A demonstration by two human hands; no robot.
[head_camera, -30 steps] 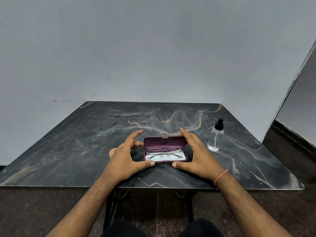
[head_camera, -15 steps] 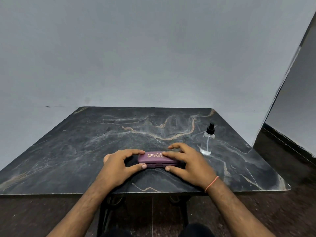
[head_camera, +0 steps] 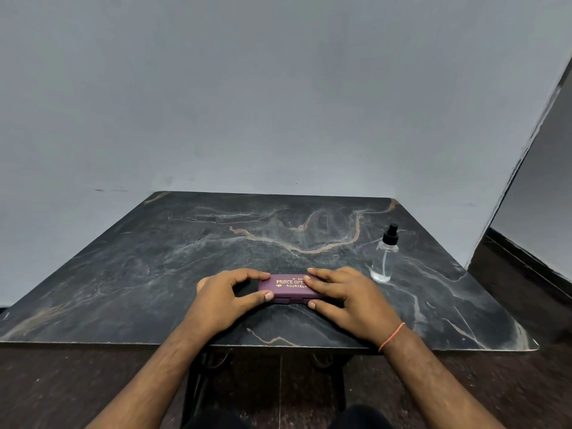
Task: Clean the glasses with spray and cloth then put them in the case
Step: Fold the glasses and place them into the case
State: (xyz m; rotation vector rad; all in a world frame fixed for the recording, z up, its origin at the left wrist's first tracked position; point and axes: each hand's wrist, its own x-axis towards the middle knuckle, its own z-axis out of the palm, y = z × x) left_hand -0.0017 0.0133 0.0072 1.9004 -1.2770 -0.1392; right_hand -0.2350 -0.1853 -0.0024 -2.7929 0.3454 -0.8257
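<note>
Lid's gone down since a second ago, so the purple case (head_camera: 288,287) is now sitting closed near the front edge of the marble table (head_camera: 154,258). Left hand (head_camera: 223,297) is pinching its left end between curled index finger and thumb. Right hand (head_camera: 349,297) is pressing fairly straight fingers over the right half, thumb touching the front. Spray bottle (head_camera: 383,261) is standing upright just right of that hand.

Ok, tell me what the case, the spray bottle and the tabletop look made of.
Case: likely hard plastic, matte maroon, gold stamped lettering. Spray bottle: transparent plastic or glass, cannot tell which; black pump top. Tabletop: dark marble or marble-look laminate, tan veins, faint sheen.
</note>
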